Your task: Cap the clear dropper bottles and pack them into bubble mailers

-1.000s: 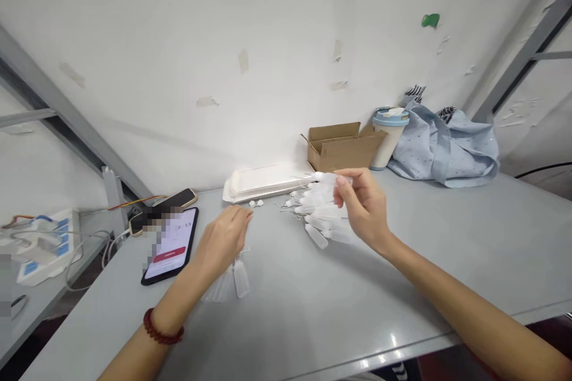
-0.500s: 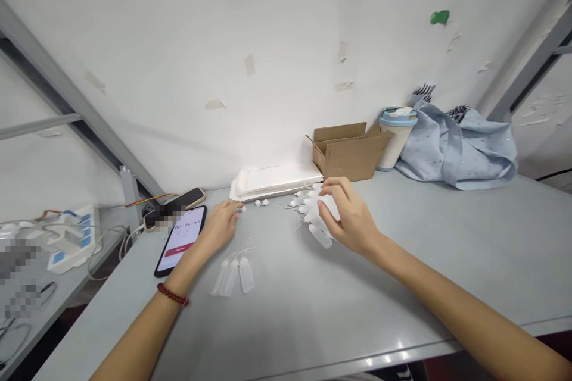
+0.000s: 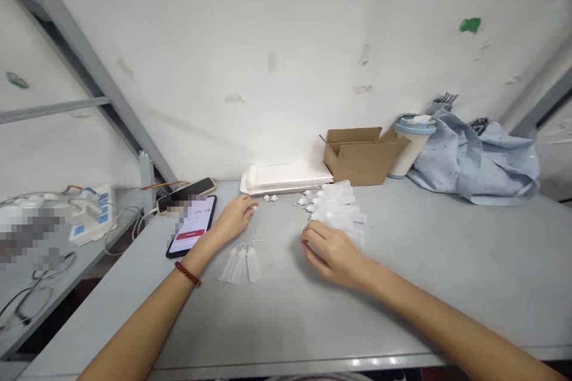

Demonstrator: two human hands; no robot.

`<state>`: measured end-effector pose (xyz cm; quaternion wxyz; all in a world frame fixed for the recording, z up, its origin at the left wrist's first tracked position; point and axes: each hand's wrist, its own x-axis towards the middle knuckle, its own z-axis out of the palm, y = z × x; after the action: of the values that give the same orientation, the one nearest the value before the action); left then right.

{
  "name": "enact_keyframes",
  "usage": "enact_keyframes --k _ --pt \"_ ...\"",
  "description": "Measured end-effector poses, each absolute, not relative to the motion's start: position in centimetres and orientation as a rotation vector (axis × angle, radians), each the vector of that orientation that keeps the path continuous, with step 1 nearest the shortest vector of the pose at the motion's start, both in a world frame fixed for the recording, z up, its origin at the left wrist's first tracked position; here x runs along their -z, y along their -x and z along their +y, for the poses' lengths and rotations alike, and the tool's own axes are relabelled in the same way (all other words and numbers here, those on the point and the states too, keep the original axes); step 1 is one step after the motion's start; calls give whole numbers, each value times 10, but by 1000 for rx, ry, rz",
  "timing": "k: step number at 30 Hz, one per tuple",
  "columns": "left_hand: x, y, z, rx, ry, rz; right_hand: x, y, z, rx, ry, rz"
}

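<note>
My left hand (image 3: 233, 221) lies low on the grey table (image 3: 415, 268), fingertips pinched together on a small white cap (image 3: 253, 207). Just in front of it lie three small clear bottles with strings (image 3: 242, 263). My right hand (image 3: 333, 253) rests on the table with its fingers curled under, at the near edge of a pile of small clear bottles (image 3: 339, 209). What its fingers hold is hidden. Two loose white caps (image 3: 269, 197) sit behind the left hand.
A phone with a lit screen (image 3: 193, 232) and a second phone (image 3: 186, 194) lie at the left. Along the wall stand a stack of white trays (image 3: 286, 176), a cardboard box (image 3: 357, 158), a lidded cup (image 3: 414, 141) and blue cloth (image 3: 480, 161). A power strip (image 3: 92, 220) sits on the left bench.
My right hand came down from holding a bottle in the air to the pile's near edge. My left hand slid forward over the table to the cap.
</note>
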<state>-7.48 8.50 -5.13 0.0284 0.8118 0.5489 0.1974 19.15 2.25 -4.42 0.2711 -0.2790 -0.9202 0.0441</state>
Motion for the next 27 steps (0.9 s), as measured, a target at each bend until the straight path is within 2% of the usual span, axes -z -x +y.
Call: enact_keyframes --k 7,14,27 --pt "50 69 80 -546 -2512 1709 40 -147 2 -417 907 -2674" --pt "48 69 76 -536 -2496 1708 27 -96 4 -428 1126 -2729" --pt "35 66 69 -723 -2342 1687 32 -83 14 -458 1240 -2708"
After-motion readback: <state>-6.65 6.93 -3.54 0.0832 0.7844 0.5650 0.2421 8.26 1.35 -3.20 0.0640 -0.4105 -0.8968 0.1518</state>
